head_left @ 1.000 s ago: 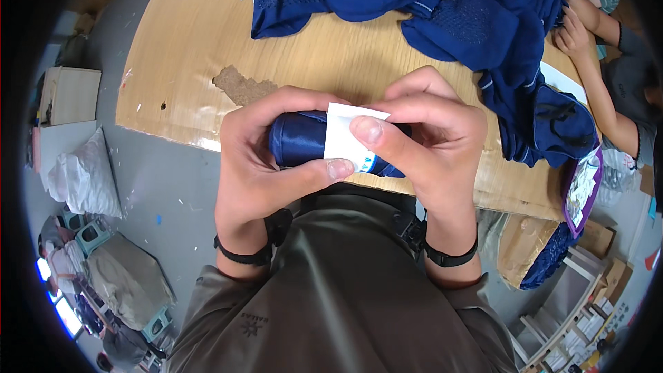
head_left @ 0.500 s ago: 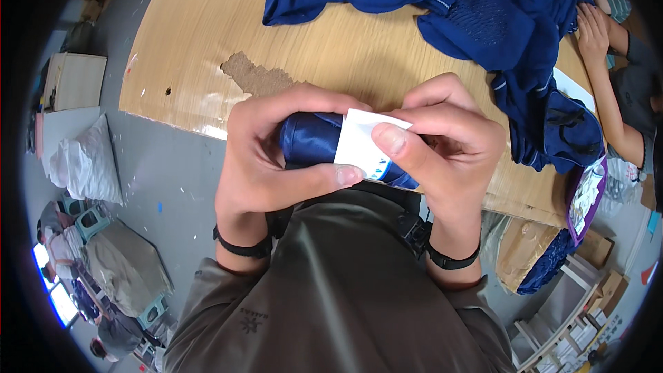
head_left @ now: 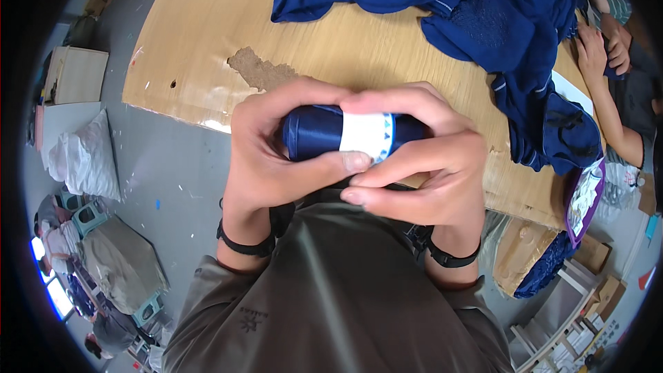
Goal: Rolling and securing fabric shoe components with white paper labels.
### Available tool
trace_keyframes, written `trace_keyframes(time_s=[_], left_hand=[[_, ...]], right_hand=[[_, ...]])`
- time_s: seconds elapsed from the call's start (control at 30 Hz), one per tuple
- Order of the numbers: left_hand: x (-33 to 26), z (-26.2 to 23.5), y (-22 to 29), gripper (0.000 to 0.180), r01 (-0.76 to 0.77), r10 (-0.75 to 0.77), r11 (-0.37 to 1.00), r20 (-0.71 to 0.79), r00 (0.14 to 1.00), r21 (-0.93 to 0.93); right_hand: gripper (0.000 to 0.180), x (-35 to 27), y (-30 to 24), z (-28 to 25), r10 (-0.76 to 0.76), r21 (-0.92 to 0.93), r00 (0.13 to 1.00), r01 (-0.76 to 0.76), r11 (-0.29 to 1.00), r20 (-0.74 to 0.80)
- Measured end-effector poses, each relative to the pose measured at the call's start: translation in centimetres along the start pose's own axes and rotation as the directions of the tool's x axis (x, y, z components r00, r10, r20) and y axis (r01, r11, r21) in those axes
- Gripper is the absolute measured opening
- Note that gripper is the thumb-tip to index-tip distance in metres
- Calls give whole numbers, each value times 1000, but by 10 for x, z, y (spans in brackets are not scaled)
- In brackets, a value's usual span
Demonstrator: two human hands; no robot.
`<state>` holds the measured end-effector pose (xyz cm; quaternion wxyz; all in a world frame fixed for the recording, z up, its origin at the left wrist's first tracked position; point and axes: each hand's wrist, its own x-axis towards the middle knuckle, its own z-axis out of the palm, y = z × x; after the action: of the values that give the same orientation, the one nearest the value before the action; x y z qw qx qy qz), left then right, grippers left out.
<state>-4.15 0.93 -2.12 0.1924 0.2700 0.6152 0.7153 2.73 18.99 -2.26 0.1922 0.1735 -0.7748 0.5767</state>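
Observation:
A rolled bundle of shiny navy fabric is held level in front of my body, above the table's near edge. A white paper band with a blue printed edge lies around its middle. My left hand is closed around the roll's left end, its thumb pressing the lower edge of the band. My right hand curls around the right end, with some fingers along the top of the band and the thumb and a finger below it. The underside of the roll is hidden.
Navy garments are heaped across the far right of the wooden table. A purple-rimmed container is at the table's right edge, near another person's arms. A cardboard box stands below right. A white sack rests on the floor at left.
The loose flap of the white band now lies down around the roll. My right thumb has moved off the band to below the roll, and the right fingers have spread over its top.

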Motion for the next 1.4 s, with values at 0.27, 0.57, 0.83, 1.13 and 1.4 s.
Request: trace_keyframes(time_s=[0.27,0.57,0.83,1.13,1.4], left_hand=[[8,-10,-4,42,-47,59,995,130,990,-89],[9,-2,2,39,-44,45,999,80,996,-18],[4,11,-3,24,15,-7,995,-75,997,100],[-8,-21,2,46,68,-31,989,258,966,-133],[-12,-73,20,42,-287,282,956,-100,954,-51]], right_hand=[[17,-8,-4,13,29,103,957,1,995,-290],[17,-3,-3,8,-48,49,985,56,997,-164],[37,2,-3,9,228,-60,954,-243,968,-195],[34,-10,-12,1,451,190,853,-413,891,-262],[56,82,-70,48,240,-309,965,-197,931,106]])
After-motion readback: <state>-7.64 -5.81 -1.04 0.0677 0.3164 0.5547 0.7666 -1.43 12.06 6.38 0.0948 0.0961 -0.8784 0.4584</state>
